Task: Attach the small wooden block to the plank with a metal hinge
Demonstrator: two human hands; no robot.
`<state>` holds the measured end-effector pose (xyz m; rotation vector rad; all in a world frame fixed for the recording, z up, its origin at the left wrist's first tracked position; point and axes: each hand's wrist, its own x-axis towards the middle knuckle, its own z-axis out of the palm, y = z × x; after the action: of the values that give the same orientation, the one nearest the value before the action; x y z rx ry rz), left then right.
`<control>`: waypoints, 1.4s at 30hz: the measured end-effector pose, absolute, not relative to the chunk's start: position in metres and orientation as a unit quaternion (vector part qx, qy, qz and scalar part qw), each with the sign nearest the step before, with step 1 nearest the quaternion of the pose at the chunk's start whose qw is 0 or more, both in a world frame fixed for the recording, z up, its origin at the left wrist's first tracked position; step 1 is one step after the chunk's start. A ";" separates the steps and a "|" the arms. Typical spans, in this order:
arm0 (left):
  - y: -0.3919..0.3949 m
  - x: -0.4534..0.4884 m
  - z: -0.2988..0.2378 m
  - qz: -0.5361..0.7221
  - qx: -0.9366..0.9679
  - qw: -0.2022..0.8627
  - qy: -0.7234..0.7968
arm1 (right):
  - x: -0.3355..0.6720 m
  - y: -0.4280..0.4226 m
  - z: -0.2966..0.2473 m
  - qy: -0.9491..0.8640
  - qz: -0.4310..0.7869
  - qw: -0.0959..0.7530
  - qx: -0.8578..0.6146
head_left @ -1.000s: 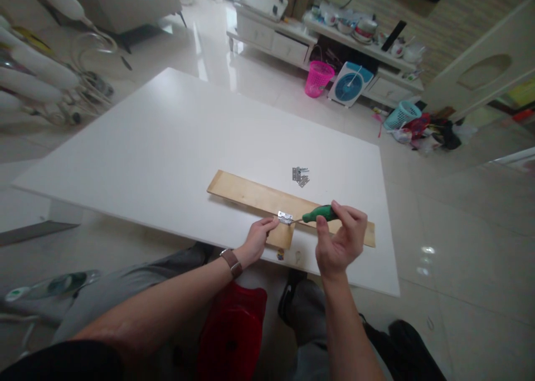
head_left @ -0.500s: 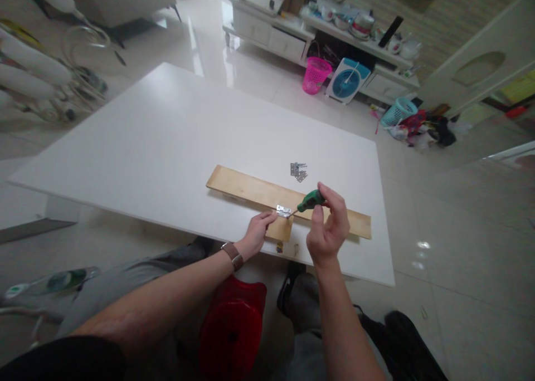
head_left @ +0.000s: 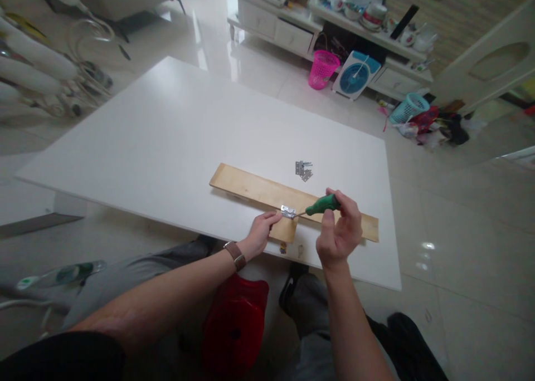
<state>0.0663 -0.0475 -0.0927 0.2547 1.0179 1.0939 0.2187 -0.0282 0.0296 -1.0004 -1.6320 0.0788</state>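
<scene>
A metal hinge [head_left: 288, 211] lies where a long wooden board [head_left: 246, 185] meets a shorter wooden piece [head_left: 288, 233]. My left hand [head_left: 262, 230] pinches the hinge's left end between closed fingers, close to the short piece. In my right hand [head_left: 340, 230] is a screwdriver [head_left: 321, 204] with a green handle, gripped by the fingertips and tilted low. Its tip reaches the hinge's lower right corner; any screw under it is too small to make out. Several more hinges and screws [head_left: 304, 170] are heaped beyond the long board.
The boards rest on a large white table [head_left: 188, 130]. Small dark bits [head_left: 283, 248] lie near its front edge. A red stool [head_left: 234, 328] stands below, between my legs. Across the floor are a pink basket [head_left: 323, 69], a blue and white fan [head_left: 355, 77] and a low white cabinet [head_left: 271, 22].
The screwdriver's handle has swung lower and to the right, with my right hand following it. My left hand keeps its place at the hinge. The whole view has shifted slightly.
</scene>
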 end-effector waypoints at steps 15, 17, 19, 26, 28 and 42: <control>-0.048 0.067 -0.093 0.499 0.118 0.727 0.458 | 0.217 -0.029 0.040 -0.693 -0.008 0.564 -0.449; -0.048 0.067 -0.093 0.501 0.117 0.728 0.454 | 0.217 -0.029 0.041 -0.690 -0.023 0.566 -0.451; -0.049 0.067 -0.092 0.503 0.119 0.728 0.451 | 0.217 -0.028 0.040 -0.694 -0.011 0.565 -0.445; -0.049 0.066 -0.090 0.500 0.133 0.727 0.451 | 0.216 -0.027 0.037 -0.688 -0.001 0.579 -0.439; -0.048 0.066 -0.089 0.500 0.135 0.725 0.454 | 0.216 -0.027 0.038 -0.683 -0.022 0.578 -0.446; -0.048 0.067 -0.090 0.501 0.129 0.727 0.451 | 0.214 -0.029 0.041 -0.685 -0.029 0.569 -0.455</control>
<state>0.0671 -0.0479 -0.0895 0.2843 0.9944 1.1050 0.2141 -0.0286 0.0408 -1.0688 -1.6078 -0.0678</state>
